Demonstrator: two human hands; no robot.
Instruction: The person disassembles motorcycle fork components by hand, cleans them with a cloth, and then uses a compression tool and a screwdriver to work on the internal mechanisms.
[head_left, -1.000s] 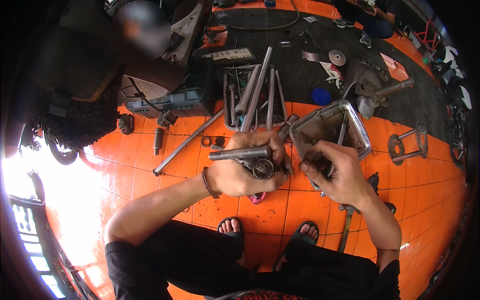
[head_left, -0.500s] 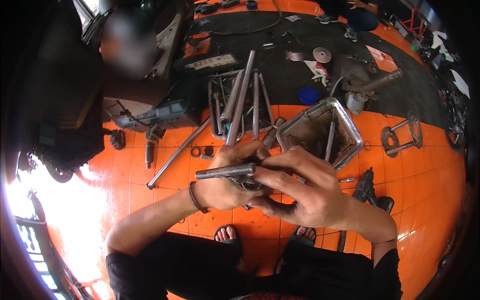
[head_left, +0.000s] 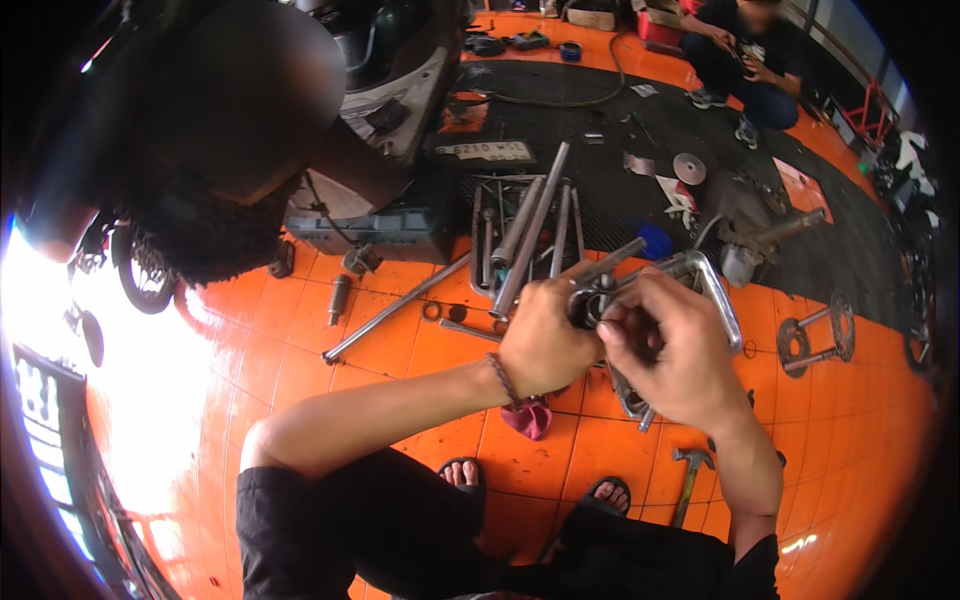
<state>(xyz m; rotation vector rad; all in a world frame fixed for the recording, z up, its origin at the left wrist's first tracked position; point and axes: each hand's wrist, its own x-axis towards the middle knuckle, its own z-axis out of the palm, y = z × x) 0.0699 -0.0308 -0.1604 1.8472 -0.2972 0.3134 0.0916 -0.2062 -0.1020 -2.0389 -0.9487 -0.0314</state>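
Left hand (head_left: 545, 340) seems curled round metal part (head_left: 614, 261).

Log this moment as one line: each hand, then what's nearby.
left hand: gripping metal part | right hand: at part's ringed end | nearby: metal tray, pink cloth, hammer

Glossy orange tiles (head_left: 830, 440) lined near and far sides of dark mat (head_left: 600, 170); white glare (head_left: 130, 360) washed tiles left of mat.

two foreground hands (head_left: 548, 345), one hammer (head_left: 687, 488), one pink cloth (head_left: 528, 420), two sandals (head_left: 468, 488), one bracelet (head_left: 501, 378)
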